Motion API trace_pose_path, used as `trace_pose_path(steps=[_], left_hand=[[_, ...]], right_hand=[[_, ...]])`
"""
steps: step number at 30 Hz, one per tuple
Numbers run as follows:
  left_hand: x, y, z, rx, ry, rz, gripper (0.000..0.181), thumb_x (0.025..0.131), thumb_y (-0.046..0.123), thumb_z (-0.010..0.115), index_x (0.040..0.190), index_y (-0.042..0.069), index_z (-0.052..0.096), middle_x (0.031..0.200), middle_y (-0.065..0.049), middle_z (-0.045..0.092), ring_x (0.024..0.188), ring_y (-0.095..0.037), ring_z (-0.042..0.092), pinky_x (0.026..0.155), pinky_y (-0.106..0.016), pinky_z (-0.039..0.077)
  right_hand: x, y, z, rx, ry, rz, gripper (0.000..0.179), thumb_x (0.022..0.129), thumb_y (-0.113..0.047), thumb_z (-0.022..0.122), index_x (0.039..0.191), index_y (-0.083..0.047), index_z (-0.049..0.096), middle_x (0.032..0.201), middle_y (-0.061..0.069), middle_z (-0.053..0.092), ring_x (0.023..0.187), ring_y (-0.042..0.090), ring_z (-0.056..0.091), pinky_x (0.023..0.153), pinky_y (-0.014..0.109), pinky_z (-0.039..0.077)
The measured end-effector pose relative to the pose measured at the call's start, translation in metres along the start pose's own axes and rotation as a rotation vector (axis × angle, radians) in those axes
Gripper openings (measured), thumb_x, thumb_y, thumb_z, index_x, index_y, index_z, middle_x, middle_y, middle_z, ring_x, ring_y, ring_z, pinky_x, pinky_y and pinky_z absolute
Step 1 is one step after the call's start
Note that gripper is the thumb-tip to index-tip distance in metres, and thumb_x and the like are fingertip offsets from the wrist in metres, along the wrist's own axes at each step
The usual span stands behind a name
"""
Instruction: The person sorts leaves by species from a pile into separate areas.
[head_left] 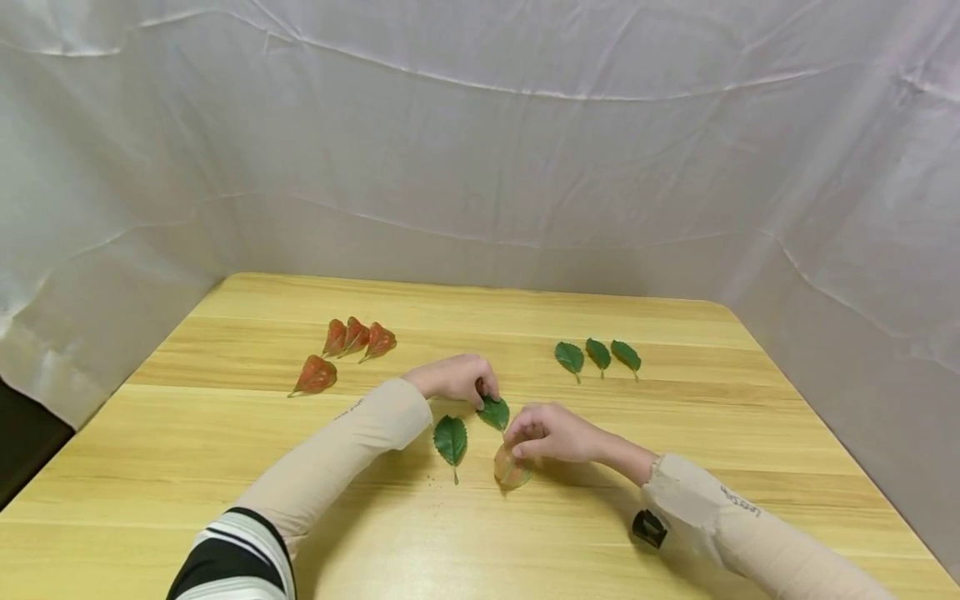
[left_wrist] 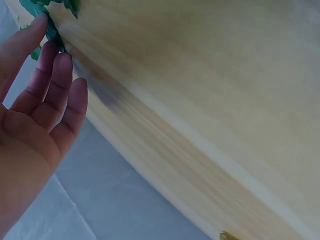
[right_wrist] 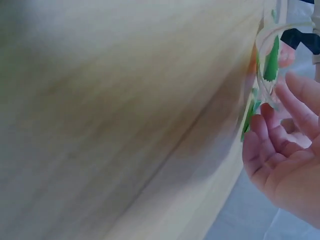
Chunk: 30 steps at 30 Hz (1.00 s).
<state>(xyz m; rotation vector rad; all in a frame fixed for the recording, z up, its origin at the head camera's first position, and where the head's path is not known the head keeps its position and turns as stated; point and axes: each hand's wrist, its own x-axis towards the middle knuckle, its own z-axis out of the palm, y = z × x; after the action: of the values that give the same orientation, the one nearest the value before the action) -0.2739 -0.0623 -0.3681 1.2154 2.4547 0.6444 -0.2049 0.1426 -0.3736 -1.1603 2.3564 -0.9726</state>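
Note:
My left hand (head_left: pixel 456 379) pinches a green leaf (head_left: pixel 494 412) with toothed edges, between thumb and fingertips. In the left wrist view the thumb lies over this leaf (left_wrist: pixel 52 32). To the right, my right hand (head_left: pixel 553 433) holds a see-through, round, orange-tinted thing (head_left: pixel 512 468) by its upper edge, close below the pinched leaf. The right wrist view shows it as a clear curved band (right_wrist: pixel 261 55), like a roll of clear tape, at the fingertips. Another green leaf (head_left: pixel 451 442) lies flat between the forearms, stem toward me.
Several red leaves (head_left: pixel 315 375) lie at the back left of the wooden table (head_left: pixel 420 542). Three green leaves (head_left: pixel 597 355) lie in a row at the back right. A pale curtain (head_left: pixel 480 167) stands behind and on both sides of the table.

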Motion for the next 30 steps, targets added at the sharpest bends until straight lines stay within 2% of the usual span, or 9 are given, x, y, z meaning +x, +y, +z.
trace_pose_path(steps=[6, 9, 12, 16, 19, 25, 30], left_hand=[[-0.001, -0.007, -0.002, -0.106, 0.007, -0.034, 0.021, 0.07, -0.008, 0.07, 0.091, -0.002, 0.07, 0.082, -0.008, 0.067, 0.062, -0.008, 0.051, 0.057, -0.019, 0.045], [-0.001, -0.009, -0.002, -0.137, 0.004, -0.041, 0.022, 0.07, -0.008, 0.07, 0.091, -0.003, 0.07, 0.08, -0.008, 0.067, 0.06, -0.006, 0.049, 0.055, -0.018, 0.044], [-0.001, -0.011, -0.002, -0.148, 0.001, -0.03, 0.022, 0.069, -0.008, 0.07, 0.091, -0.004, 0.069, 0.077, -0.009, 0.066, 0.057, -0.006, 0.046, 0.053, -0.017, 0.041], [-0.002, -0.01, -0.004, -0.152, 0.0, -0.038, 0.023, 0.069, -0.009, 0.07, 0.091, -0.004, 0.069, 0.073, -0.009, 0.065, 0.055, -0.005, 0.044, 0.052, -0.016, 0.04], [-0.002, -0.008, -0.004, -0.152, 0.002, -0.051, 0.024, 0.069, -0.008, 0.071, 0.092, -0.004, 0.069, 0.073, -0.009, 0.065, 0.056, -0.005, 0.044, 0.052, -0.016, 0.041], [-0.002, -0.008, -0.005, -0.156, 0.0, -0.078, 0.024, 0.07, -0.008, 0.07, 0.093, -0.001, 0.069, 0.069, -0.005, 0.063, 0.054, -0.006, 0.041, 0.05, -0.016, 0.037], [0.0, -0.01, -0.003, -0.167, 0.004, -0.072, 0.024, 0.07, -0.01, 0.069, 0.092, 0.0, 0.07, 0.065, -0.003, 0.062, 0.051, -0.007, 0.04, 0.048, -0.017, 0.036]], right_hand=[[0.009, -0.007, 0.003, -0.045, 0.055, -0.059, 0.019, 0.085, -0.013, 0.062, 0.1, -0.003, 0.064, 0.097, 0.005, 0.06, 0.09, 0.02, 0.055, 0.069, 0.028, 0.046], [0.014, -0.01, 0.005, -0.041, 0.057, -0.068, 0.018, 0.085, -0.01, 0.061, 0.101, -0.002, 0.063, 0.098, 0.007, 0.061, 0.091, 0.022, 0.056, 0.07, 0.027, 0.047], [0.02, -0.014, 0.007, -0.041, 0.029, -0.052, 0.019, 0.085, -0.009, 0.06, 0.102, 0.0, 0.063, 0.096, 0.008, 0.063, 0.087, 0.017, 0.057, 0.069, 0.025, 0.047], [0.027, -0.019, 0.007, -0.038, -0.034, -0.015, 0.022, 0.085, -0.01, 0.06, 0.104, 0.0, 0.062, 0.087, 0.002, 0.064, 0.079, 0.01, 0.057, 0.07, 0.023, 0.046], [0.033, -0.02, 0.008, -0.02, -0.073, -0.013, 0.023, 0.086, -0.011, 0.059, 0.106, 0.002, 0.061, 0.085, 0.0, 0.063, 0.077, 0.009, 0.058, 0.071, 0.023, 0.046], [0.042, -0.021, 0.01, -0.015, -0.112, -0.036, 0.025, 0.086, -0.012, 0.059, 0.106, 0.002, 0.061, 0.087, 0.003, 0.064, 0.081, 0.01, 0.058, 0.073, 0.021, 0.046], [0.047, -0.022, 0.012, -0.027, -0.133, -0.042, 0.025, 0.086, -0.013, 0.059, 0.106, 0.003, 0.061, 0.086, 0.003, 0.064, 0.077, 0.008, 0.057, 0.069, 0.02, 0.046]])
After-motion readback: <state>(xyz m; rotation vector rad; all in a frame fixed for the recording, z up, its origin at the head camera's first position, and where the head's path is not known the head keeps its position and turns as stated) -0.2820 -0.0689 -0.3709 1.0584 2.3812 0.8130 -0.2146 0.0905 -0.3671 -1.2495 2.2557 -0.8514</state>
